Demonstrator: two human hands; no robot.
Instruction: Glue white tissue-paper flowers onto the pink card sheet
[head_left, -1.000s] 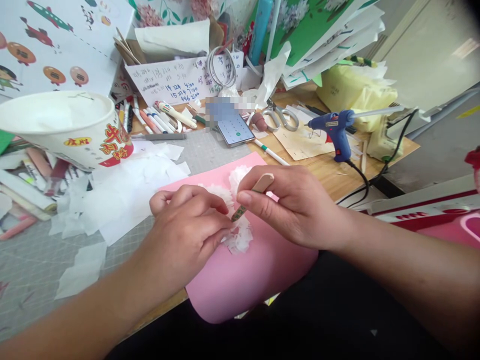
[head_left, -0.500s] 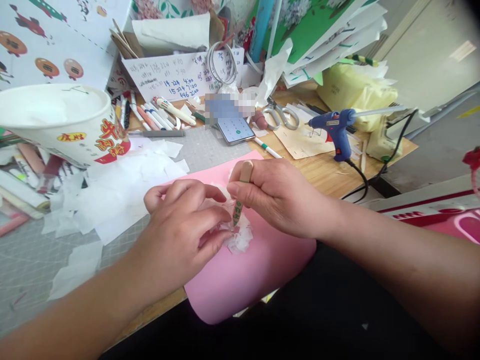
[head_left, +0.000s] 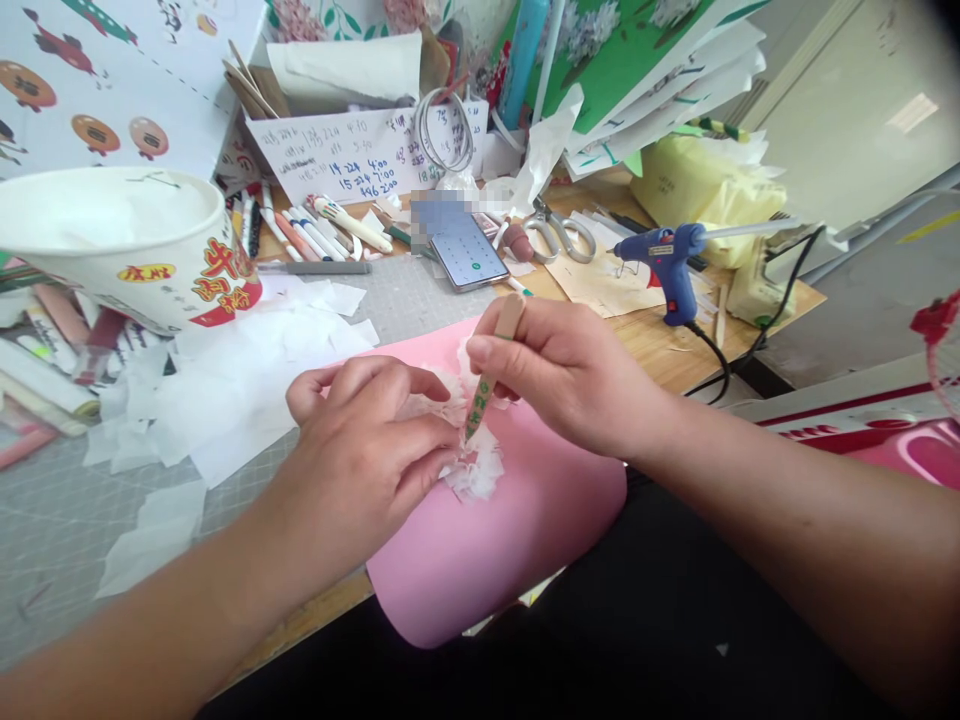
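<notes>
A pink sheet (head_left: 480, 550) lies at the table's near edge, its front part curling over the edge. On it sit crumpled white tissue tufts (head_left: 476, 470). My right hand (head_left: 555, 375) is closed round a flat wooden stick (head_left: 491, 375) with green marks, its tip pressed down into the tissue. My left hand (head_left: 360, 450) rests on the pink sheet with fingertips pinched on the tissue right beside the stick's tip.
Loose white tissue squares (head_left: 240, 385) cover the grey cutting mat (head_left: 52, 520). A big paper bowl (head_left: 127, 245) stands at the left. Behind are pens (head_left: 307, 235), a phone (head_left: 469, 255), scissors (head_left: 559, 235), a blue glue gun (head_left: 667, 260) with its cord, and stacked papers (head_left: 645, 70).
My right hand has tilted the stick more upright and pushed its tip into the tissue. My left hand has closed in on the tissue; the view shifted slightly.
</notes>
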